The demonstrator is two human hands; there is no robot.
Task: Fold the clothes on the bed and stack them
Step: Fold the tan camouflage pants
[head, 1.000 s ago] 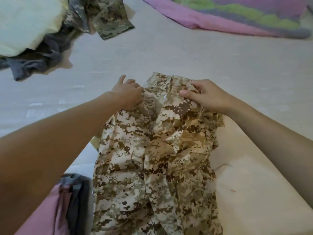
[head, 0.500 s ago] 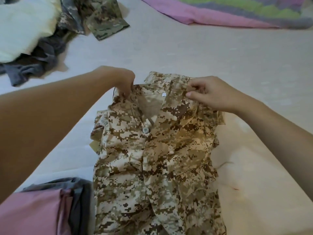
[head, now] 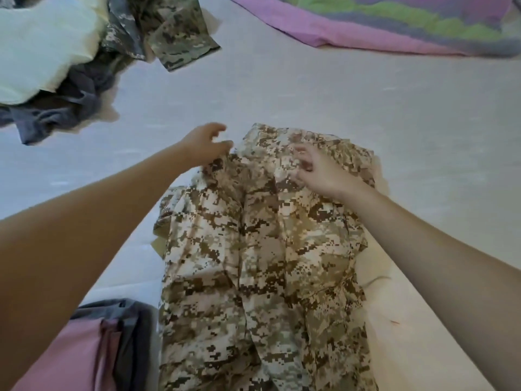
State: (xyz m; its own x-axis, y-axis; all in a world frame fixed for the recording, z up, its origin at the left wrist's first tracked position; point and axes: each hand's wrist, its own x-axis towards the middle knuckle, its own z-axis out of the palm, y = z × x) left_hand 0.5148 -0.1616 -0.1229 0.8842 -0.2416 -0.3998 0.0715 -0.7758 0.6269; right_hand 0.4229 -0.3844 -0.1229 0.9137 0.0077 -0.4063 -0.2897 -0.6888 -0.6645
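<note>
A tan and brown digital-camouflage shirt [head: 253, 263] lies front-up on the pale bed [head: 310, 88], collar at the far end. My left hand [head: 204, 146] hovers at the left corner of the collar with fingers spread, its thumb touching the fabric edge. My right hand [head: 321, 173] rests on the right side of the collar with fingers loosely bent and apart, nothing pinched between them. At the lower left sits a folded stack, a pink garment [head: 70, 356] with a grey one [head: 132, 334] beside it.
An unfolded heap lies at the far left: a cream garment [head: 42, 46], a grey one [head: 64, 108] and a green camouflage piece [head: 169, 32]. A pink, green and purple blanket [head: 394, 24] spans the far right. A beige cloth [head: 408, 320] lies under the shirt's right side.
Both hands pinched the collar before; now their fingers have let it go. The collar lies flatter and closed, and my left hand has moved slightly outward and forward.
</note>
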